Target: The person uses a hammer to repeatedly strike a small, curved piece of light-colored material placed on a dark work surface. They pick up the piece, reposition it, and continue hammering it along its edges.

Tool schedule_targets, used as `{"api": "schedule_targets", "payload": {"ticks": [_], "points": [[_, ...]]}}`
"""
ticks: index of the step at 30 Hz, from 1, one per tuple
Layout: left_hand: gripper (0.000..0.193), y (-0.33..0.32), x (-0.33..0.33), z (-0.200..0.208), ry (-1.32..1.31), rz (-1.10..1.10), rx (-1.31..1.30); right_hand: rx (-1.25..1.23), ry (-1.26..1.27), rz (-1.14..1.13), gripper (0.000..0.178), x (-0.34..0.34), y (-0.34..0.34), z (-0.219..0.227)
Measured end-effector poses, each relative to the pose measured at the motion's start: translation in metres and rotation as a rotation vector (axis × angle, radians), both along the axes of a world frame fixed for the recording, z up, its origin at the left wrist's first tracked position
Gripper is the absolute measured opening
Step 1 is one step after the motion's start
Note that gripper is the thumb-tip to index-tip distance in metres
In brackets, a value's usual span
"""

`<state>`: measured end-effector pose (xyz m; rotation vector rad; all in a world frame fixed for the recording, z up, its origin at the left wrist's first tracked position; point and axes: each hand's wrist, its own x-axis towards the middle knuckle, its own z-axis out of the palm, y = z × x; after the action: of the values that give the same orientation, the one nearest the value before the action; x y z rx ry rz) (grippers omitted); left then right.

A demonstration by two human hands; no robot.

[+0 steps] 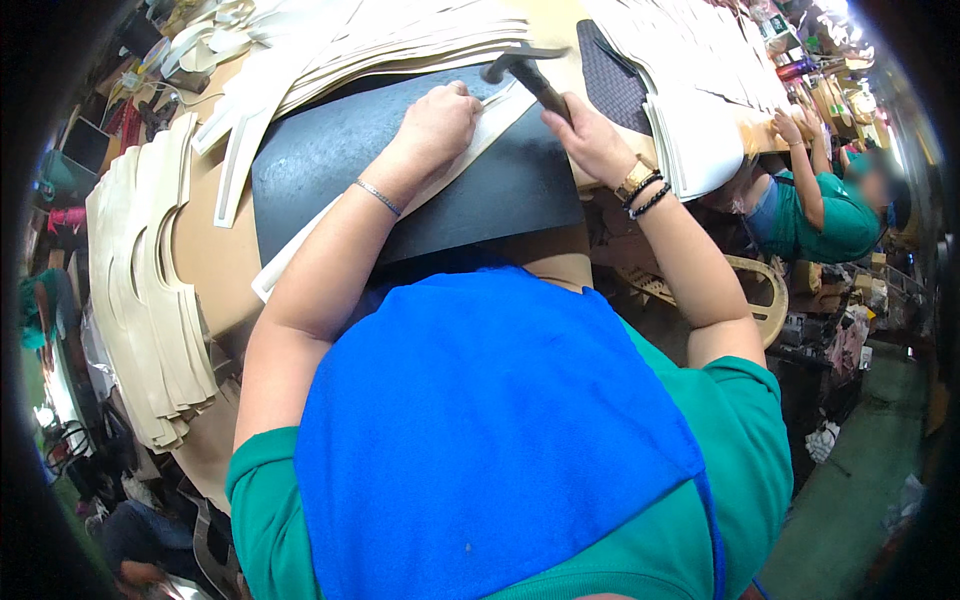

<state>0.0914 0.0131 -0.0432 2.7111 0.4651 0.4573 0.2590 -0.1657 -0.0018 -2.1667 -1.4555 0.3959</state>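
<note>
My right hand grips the handle of a hammer, whose metal head is raised near the far edge of a dark board. My left hand is closed over a long cream strip, its fingers curled at the strip's far end; whether they pinch the strip or only press on it is hidden. The strip runs diagonally under my left forearm across the black board, and its near end sticks out past the board's left edge.
Stacked cream cut pieces hang along the table's left side. More stacks lie at the far side, with another pile at right beside a dark textured mat. A co-worker in a green shirt sits at the right.
</note>
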Motion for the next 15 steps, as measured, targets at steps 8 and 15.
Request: {"api": "schedule_targets", "payload": {"ticks": [8, 15], "points": [[0.023, 0.007, -0.019, 0.011, 0.019, -0.009, -0.227, -0.065, -0.039, 0.035, 0.041, -0.019, 0.000, 0.004], [0.027, 0.016, -0.027, 0.014, 0.093, -0.074, -0.281, -0.129, -0.094, 0.072, 0.042, -0.024, -0.001, -0.001]]}}
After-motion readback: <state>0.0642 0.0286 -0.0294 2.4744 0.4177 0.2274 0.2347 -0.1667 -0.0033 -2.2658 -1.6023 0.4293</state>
